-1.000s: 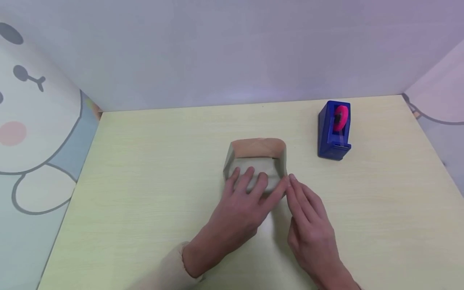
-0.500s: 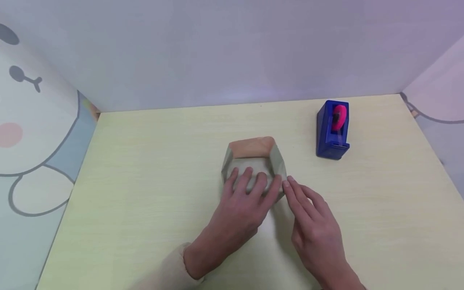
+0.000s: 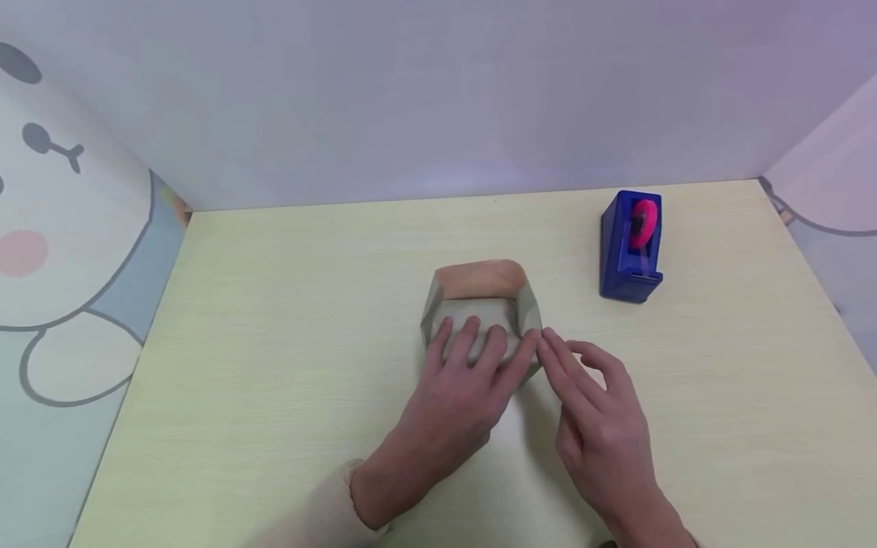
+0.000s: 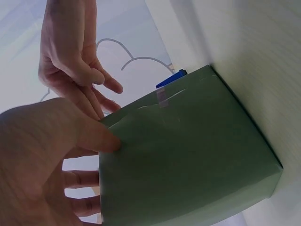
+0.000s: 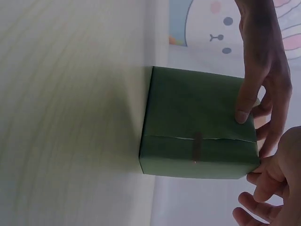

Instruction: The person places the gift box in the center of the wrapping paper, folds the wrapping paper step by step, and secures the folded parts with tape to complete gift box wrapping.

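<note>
A box [image 4: 197, 146] wrapped in green paper stands on the table, its paper edges rising round the top with a tan flap [image 3: 479, 280] at the back. A strip of clear tape [image 4: 162, 97] crosses the seam on one side. My left hand [image 3: 455, 399] grips the near edge, thumb pressed on the outer face in both wrist views and fingers spread over the top. At the near right corner, my right hand [image 3: 599, 430] touches the paper with straight index and middle fingertips, beside the left index fingertip. Its thumb stays apart below.
A blue tape dispenser [image 3: 630, 247] with a pink core stands at the back right of the pale wooden table [image 3: 288, 320]. Behind the table rises a plain wall [image 3: 438, 99]; panels with cartoon drawings [image 3: 62, 228] flank it.
The right-hand paper edge leans inward, then comes partly back out. My right fingertips shift slightly at the corner and its other fingers bend away. The left hand hardly moves.
</note>
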`<state>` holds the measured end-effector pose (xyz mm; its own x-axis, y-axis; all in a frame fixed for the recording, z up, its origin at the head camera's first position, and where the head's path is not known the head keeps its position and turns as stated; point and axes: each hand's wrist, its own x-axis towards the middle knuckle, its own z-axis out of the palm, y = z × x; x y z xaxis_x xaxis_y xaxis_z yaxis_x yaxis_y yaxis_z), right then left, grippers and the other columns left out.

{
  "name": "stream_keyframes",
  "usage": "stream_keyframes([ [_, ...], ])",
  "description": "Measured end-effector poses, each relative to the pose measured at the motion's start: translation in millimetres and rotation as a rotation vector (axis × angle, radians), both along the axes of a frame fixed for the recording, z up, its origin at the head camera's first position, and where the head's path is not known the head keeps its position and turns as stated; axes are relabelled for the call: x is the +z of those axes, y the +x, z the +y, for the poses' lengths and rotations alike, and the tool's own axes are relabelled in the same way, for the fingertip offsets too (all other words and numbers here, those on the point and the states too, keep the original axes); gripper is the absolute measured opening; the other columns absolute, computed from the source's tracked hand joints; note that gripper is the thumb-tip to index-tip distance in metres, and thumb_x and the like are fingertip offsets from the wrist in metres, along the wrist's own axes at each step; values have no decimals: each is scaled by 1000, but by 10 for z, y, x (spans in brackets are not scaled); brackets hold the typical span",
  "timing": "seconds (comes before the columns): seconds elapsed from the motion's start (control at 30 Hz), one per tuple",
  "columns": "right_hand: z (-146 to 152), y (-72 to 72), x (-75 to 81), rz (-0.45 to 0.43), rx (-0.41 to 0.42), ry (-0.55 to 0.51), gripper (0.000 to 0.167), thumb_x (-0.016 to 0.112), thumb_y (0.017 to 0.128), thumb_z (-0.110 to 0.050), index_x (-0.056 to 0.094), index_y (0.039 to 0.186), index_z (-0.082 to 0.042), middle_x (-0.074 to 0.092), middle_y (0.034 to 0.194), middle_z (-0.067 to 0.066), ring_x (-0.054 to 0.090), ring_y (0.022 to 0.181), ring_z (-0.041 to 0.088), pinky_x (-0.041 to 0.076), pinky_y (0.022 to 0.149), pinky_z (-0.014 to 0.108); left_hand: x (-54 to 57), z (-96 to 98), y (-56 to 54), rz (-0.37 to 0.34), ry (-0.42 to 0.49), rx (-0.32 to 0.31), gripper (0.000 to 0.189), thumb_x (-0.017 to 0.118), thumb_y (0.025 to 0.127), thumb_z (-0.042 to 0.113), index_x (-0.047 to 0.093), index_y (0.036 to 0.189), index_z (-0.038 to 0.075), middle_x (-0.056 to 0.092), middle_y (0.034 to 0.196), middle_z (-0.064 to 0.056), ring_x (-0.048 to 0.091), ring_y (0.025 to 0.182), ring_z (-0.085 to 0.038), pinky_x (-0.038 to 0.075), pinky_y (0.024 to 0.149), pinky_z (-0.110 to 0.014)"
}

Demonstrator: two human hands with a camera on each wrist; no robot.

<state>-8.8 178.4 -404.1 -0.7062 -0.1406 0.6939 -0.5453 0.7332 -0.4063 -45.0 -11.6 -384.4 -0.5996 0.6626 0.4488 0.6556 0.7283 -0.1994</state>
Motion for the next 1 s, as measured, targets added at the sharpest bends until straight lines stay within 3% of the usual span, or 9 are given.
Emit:
stream_keyframes([
  [0.17,40,5,47,-113,-22,-26,62,44,85,17,71,134,-8,73,132,11,60,118,36,38,110,19,-3,-10,8,5,0,-4,53,63,92,14,61,145,22,65,121,-3,66,120,-33,55,103,-56],
  [0.3,62,-36,86,-212,-46,9,67,45,85,20,68,140,-13,70,139,7,58,124,34,41,103,26,-2,-13,8,11,11,-10,54,64,91,15,62,144,22,65,121,-4,66,120,-33,55,103,-56],
  [0.67,51,-236,114,-309,-88,5,69,47,86,23,66,141,-14,65,146,1,58,124,30,46,95,27,15,-4,13,19,34,-19,53,65,88,12,63,141,20,66,121,-4,67,119,-33,56,101,-56],
  [0.83,64,-312,153,-372,-93,-160,70,46,87,24,70,137,-19,73,134,2,63,111,12,44,82,8,13,-6,23,-5,41,-11,52,65,90,13,63,141,20,65,123,-5,67,120,-34,55,103,-56],
  [0.93,88,-386,193,-472,-82,-313,53,51,97,12,73,133,-21,76,124,2,65,104,1,47,82,7,9,-11,36,-46,37,-9,53,65,91,12,60,144,18,63,129,-5,65,123,-35,53,105,-57],
  [1.0,102,-454,225,-601,-76,-379,36,55,105,-6,72,133,-21,75,123,0,65,104,-3,49,88,8,6,-18,45,-75,37,-12,55,65,91,11,58,145,17,59,136,-3,65,125,-37,52,107,-58],
])
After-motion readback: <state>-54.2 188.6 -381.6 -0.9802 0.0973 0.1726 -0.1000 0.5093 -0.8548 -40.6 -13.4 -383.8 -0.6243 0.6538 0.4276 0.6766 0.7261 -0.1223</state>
